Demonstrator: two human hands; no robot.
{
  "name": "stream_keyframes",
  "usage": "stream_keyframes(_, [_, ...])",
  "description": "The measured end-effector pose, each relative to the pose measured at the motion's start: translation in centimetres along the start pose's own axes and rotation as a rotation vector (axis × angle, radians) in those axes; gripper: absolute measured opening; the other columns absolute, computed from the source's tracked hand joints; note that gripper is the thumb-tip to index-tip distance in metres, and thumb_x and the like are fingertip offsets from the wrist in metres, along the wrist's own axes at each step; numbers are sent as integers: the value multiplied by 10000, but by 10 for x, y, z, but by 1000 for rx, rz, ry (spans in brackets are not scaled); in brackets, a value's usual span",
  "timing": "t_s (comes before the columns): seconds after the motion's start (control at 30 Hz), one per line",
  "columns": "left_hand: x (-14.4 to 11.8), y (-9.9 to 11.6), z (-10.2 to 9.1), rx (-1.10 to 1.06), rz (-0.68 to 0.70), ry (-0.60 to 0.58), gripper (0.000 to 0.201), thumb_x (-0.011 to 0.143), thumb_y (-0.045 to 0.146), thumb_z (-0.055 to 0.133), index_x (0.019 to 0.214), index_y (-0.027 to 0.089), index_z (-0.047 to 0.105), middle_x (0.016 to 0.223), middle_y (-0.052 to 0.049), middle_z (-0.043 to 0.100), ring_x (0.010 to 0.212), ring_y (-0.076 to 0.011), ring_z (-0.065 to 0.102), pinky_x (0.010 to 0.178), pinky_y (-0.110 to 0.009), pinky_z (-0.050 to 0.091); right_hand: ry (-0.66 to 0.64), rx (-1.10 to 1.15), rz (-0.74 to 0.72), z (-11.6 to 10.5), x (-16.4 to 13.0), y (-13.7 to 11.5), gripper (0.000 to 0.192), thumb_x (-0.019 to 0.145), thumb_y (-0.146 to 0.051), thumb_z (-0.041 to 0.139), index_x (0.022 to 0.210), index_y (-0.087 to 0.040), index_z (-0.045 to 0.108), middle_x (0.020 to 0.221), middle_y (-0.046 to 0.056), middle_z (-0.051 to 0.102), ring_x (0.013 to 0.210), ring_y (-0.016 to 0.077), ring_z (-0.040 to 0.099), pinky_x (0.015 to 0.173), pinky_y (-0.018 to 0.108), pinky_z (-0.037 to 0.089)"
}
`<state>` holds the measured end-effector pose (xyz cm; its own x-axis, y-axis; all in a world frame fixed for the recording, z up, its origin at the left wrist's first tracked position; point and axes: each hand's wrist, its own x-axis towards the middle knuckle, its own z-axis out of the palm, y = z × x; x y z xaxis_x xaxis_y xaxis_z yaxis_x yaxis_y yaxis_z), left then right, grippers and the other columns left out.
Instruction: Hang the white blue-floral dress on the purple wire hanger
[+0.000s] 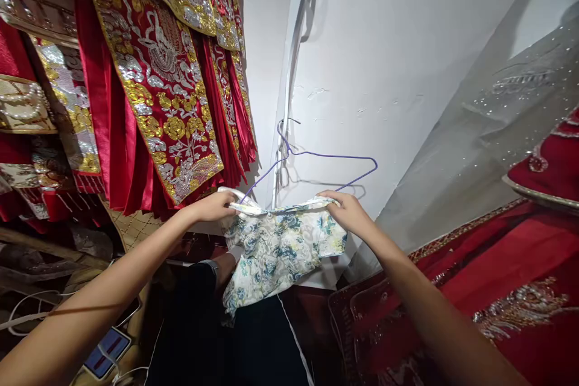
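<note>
A small white garment with a blue-green flower print [275,247] hangs between my two hands. My left hand [213,206] grips its left top edge. My right hand [347,212] grips its right top edge. Just above it a thin purple wire hanger [316,155] hangs on a hook against the white wall, and its left arm runs down to the garment's top edge near my left hand. Whether the garment sits on the hanger I cannot tell.
Red garments with heavy gold and silver embroidery [158,78] hang at the upper left. More red embroidered cloth [488,289] lies at the right under clear plastic. A phone with cables [106,351] lies at the lower left. A dark garment [235,338] is below.
</note>
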<state>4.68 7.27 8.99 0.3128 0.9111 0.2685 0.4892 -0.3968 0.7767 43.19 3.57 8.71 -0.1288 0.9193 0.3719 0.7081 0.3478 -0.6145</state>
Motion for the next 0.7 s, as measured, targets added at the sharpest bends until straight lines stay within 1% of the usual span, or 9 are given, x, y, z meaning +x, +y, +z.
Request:
stream_keyframes(0.13, [1,32,0,158,269,-36,79,766,220,581,764,195,656,927,-65,688,905,-240,611,880,-331,459,-94,131,-86,12,-3,-15,446,748,-129,465,1054,-212,779,1067,50,763,976,261,687,829,338,529])
stream_keyframes(0.27, [10,43,6,160,375,222,362,804,114,473,1126,187,620,978,-52,690,878,-206,625,862,-320,463,-128,173,-161,25,-14,-35,543,742,-105,456,1189,-222,741,1215,55,720,1136,269,644,955,358,503])
stream_keyframes(0.33, [16,37,6,126,382,267,400,809,98,480,1164,191,637,988,-58,713,900,-217,646,871,-321,468,-25,123,-156,22,-18,-37,659,739,-101,460,1362,-236,628,1181,62,724,1096,248,654,935,346,506])
stream_keyframes(0.4, [20,31,2,124,394,260,372,810,98,501,1116,193,689,1022,-67,732,940,-238,661,894,-331,471,169,55,-102,13,-19,-31,799,735,-120,497,1523,-226,422,978,44,743,891,213,677,845,326,522])
stream_keyframes(0.47, [21,28,-2,147,405,266,348,812,108,523,1086,192,720,1070,-74,729,990,-251,658,927,-344,467,365,0,-17,0,-16,-20,895,724,-176,568,1575,-181,293,766,-10,687,689,180,625,738,306,513])
stream_keyframes(0.5, [21,27,-4,158,413,267,339,818,121,533,1086,193,728,1086,-77,722,1014,-252,652,943,-349,463,424,-16,23,-8,-14,-13,900,715,-211,605,1565,-156,316,706,-27,653,633,170,593,695,300,501])
stream_keyframes(0.57, [18,28,-5,178,426,276,304,844,168,553,1083,194,739,1082,-81,707,1042,-248,635,953,-352,463,458,-15,85,-25,-9,-3,794,696,-268,653,1463,-125,504,671,-19,632,595,164,567,629,295,474])
stream_keyframes(0.63, [14,28,-9,183,417,345,249,863,237,588,1045,194,752,1038,-81,703,1028,-241,626,930,-350,470,392,54,132,-43,-5,0,579,689,-299,688,1237,-114,708,692,24,665,603,175,590,586,292,460])
stream_keyframes(0.7, [13,27,-17,128,358,470,224,866,299,619,1004,181,751,988,-80,711,965,-226,635,872,-337,487,240,232,193,-60,-3,-7,389,672,-318,747,1004,-120,789,712,65,701,606,195,625,548,291,463])
